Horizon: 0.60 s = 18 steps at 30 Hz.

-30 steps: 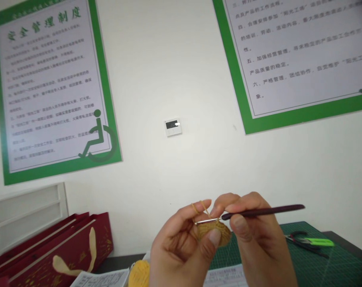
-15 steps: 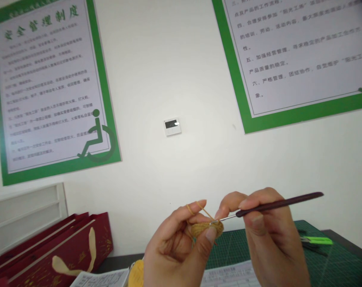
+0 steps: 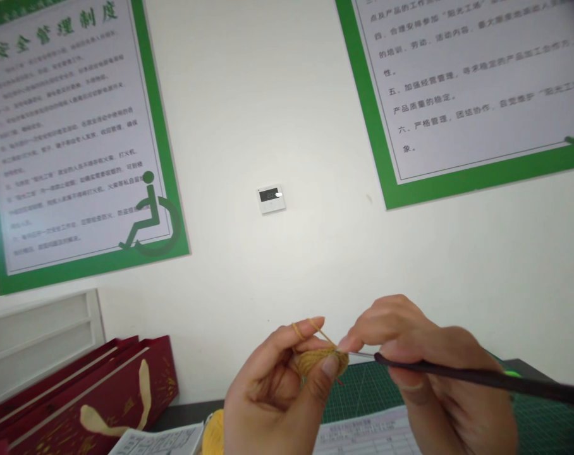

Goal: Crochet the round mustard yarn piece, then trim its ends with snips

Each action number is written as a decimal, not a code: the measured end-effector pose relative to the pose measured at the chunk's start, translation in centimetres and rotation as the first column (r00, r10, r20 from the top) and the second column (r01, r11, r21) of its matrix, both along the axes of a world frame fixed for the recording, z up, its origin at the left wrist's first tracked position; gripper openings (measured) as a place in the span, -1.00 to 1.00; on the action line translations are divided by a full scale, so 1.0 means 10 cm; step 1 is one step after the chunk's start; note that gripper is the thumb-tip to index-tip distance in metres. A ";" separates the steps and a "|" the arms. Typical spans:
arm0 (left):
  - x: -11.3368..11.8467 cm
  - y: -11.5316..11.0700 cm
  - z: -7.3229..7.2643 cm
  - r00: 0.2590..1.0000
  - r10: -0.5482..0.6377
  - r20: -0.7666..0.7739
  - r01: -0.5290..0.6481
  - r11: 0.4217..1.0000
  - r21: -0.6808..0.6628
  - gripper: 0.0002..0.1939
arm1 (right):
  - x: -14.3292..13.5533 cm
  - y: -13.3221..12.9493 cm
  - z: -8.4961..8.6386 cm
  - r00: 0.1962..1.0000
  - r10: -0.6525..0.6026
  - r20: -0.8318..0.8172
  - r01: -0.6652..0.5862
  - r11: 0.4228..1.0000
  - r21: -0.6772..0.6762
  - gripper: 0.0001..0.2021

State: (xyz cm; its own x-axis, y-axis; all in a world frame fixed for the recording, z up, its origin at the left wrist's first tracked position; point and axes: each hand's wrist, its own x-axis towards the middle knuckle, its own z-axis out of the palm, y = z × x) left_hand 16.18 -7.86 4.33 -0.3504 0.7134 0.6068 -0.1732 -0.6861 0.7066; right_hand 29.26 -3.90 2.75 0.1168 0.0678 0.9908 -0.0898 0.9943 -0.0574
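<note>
A small mustard-yellow crochet piece is pinched between the thumb and fingers of my left hand. A yellow yarn strand wraps round my raised left index finger and runs down to the top edge of the piece. My right hand is closed round the dark handle of a crochet hook. The hook's metal shaft points left to the piece's upper edge, where my right index fingertip hides its tip. A bit of red shows under the piece.
Beside my left wrist sits a yellow yarn ball. Printed sheets lie on the green cutting mat and to the left. Dark red gift bags stand at left. On the wall hang green-framed posters and a small white panel.
The hook's handle has swung down at its right end and looks longer towards me. My right hand has turned with it, spreading rightward. My left hand keeps nearly the same hold.
</note>
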 end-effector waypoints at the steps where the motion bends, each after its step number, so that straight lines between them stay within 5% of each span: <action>1: 0.00 0.00 0.00 1.000 0.003 0.002 -0.003 1.000 0.003 -0.71 | 0.02 -0.01 0.01 0.998 -0.057 0.016 0.056 0.997 0.053 -0.85; 7: -0.01 -0.01 -0.01 0.995 -0.070 0.067 0.070 0.998 -0.003 -0.67 | 0.04 -0.06 0.06 0.917 -0.389 0.085 0.358 0.899 0.252 -0.76; 14: -0.10 0.02 -0.02 0.941 -0.322 0.099 0.331 0.939 -0.092 -0.61 | -0.13 0.16 -0.10 1.000 -0.002 -0.031 0.005 0.994 0.113 -0.73; 18: -0.09 0.01 0.00 0.932 -0.337 0.130 0.350 0.932 -0.090 -0.56 | -0.16 0.24 -0.17 0.998 -0.044 -0.042 0.047 0.995 0.085 -0.86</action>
